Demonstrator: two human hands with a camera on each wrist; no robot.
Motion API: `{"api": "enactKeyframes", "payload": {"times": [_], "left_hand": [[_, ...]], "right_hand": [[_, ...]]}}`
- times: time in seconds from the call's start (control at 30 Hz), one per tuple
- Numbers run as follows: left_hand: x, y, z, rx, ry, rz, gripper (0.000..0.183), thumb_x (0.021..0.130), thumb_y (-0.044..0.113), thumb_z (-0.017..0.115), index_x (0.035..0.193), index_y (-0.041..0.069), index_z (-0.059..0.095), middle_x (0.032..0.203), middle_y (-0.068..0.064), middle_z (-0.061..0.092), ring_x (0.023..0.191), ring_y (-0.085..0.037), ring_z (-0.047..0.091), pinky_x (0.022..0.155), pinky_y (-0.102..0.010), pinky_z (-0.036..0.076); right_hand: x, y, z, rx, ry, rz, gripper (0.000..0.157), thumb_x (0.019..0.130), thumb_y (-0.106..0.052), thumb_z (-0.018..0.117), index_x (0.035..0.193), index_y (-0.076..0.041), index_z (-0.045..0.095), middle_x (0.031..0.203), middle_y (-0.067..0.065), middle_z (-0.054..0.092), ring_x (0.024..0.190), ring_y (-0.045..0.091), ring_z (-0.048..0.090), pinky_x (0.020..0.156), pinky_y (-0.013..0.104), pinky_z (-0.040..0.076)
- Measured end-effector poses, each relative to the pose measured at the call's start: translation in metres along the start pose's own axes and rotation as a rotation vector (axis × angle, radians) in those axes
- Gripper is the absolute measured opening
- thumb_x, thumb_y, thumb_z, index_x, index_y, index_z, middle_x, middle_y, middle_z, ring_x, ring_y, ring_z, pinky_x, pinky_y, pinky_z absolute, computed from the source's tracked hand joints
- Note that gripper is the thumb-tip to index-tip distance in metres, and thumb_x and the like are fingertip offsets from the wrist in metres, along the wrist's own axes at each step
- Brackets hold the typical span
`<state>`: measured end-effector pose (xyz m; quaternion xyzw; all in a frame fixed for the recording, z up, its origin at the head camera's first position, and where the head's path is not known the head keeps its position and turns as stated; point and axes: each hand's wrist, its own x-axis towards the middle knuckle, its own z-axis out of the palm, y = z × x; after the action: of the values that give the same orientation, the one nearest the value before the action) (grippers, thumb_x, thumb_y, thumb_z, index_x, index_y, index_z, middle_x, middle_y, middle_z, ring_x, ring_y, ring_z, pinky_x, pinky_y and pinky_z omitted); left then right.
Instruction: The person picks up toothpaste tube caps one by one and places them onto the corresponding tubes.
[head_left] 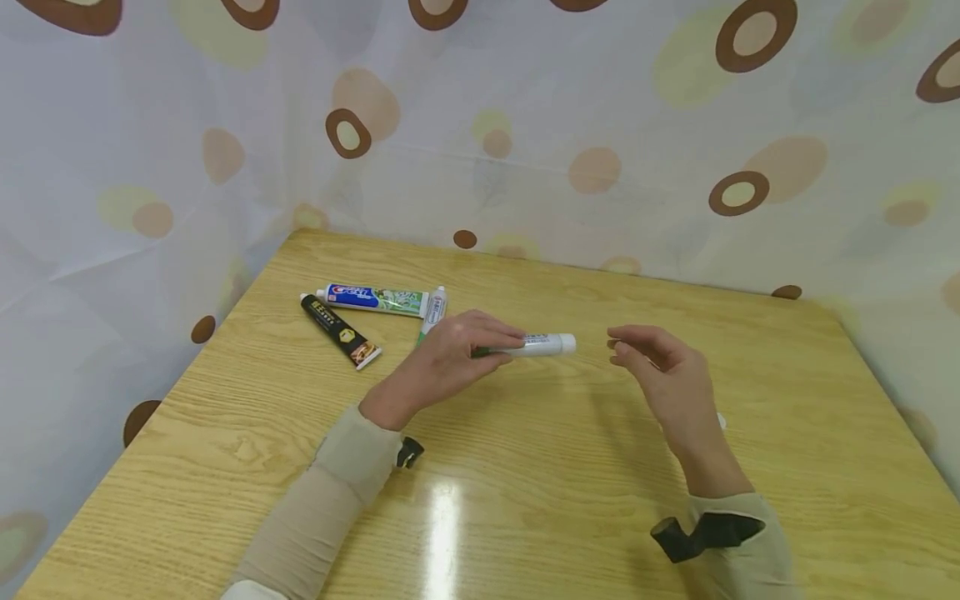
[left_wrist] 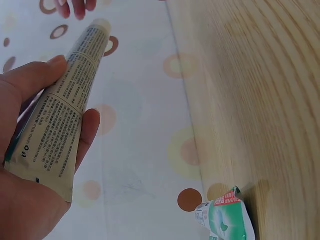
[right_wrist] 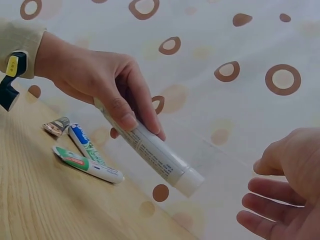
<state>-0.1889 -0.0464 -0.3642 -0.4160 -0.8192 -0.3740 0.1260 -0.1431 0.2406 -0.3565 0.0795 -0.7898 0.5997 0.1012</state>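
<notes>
My left hand (head_left: 450, 358) grips a white toothpaste tube (head_left: 543, 345) above the table, thumb on one side and fingers on the other. Its white cap (right_wrist: 190, 181) points toward my right hand. Small print covers the side of the tube that faces the left wrist camera, and its flat end rests in the palm. My right hand (head_left: 667, 375) hovers a short way to the right of the cap, fingers loosely bent, with nothing between them in the right wrist view.
On the wooden table (head_left: 525, 467), left of the hands, lie a black toothpaste tube (head_left: 339, 331), a blue and green tube (head_left: 375, 300) and a white and green tube (head_left: 435, 310). A small white object (head_left: 722, 422) shows partly behind my right wrist. A patterned curtain (head_left: 540, 167) hangs behind the table.
</notes>
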Motion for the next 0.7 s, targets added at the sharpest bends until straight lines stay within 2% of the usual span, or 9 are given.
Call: {"api": "enactKeyframes", "payload": {"times": [0.17, 0.3, 0.47, 0.7], "left_hand": [[-0.001, -0.004, 0.003, 0.025, 0.01, -0.017, 0.025, 0.088, 0.009, 0.075, 0.113, 0.01, 0.076, 0.12, -0.004, 0.072, 0.111, -0.019, 0.066, 0.079, -0.021, 0.055], [-0.002, -0.007, 0.007, 0.02, 0.013, -0.027, 0.023, 0.088, 0.008, 0.075, 0.111, 0.009, 0.077, 0.119, -0.004, 0.073, 0.108, -0.02, 0.067, 0.08, -0.024, 0.056], [-0.004, -0.01, 0.009, 0.017, -0.012, -0.071, 0.024, 0.088, 0.006, 0.074, 0.112, 0.009, 0.076, 0.119, -0.005, 0.073, 0.109, -0.021, 0.068, 0.083, -0.028, 0.058], [0.0, -0.015, 0.008, 0.02, -0.078, -0.192, 0.026, 0.09, 0.007, 0.072, 0.116, 0.011, 0.075, 0.124, -0.004, 0.071, 0.115, -0.022, 0.065, 0.088, -0.031, 0.057]], "right_hand": [[0.0, -0.003, -0.012, 0.012, 0.06, 0.024, 0.032, 0.097, -0.017, 0.064, 0.12, 0.005, 0.064, 0.108, -0.009, 0.071, 0.097, 0.006, 0.066, 0.086, 0.014, 0.052], [-0.003, 0.001, -0.021, -0.002, 0.074, 0.034, 0.03, 0.098, -0.015, 0.063, 0.119, 0.006, 0.064, 0.107, -0.01, 0.07, 0.096, 0.005, 0.065, 0.085, 0.013, 0.052], [-0.008, 0.009, -0.031, -0.106, 0.077, 0.04, 0.022, 0.098, -0.015, 0.062, 0.116, -0.003, 0.069, 0.107, -0.014, 0.069, 0.097, 0.001, 0.065, 0.083, 0.011, 0.051], [-0.009, 0.016, -0.046, -0.241, 0.084, 0.015, 0.018, 0.099, -0.012, 0.06, 0.114, -0.011, 0.069, 0.109, -0.016, 0.067, 0.101, -0.005, 0.062, 0.082, 0.009, 0.05]]}}
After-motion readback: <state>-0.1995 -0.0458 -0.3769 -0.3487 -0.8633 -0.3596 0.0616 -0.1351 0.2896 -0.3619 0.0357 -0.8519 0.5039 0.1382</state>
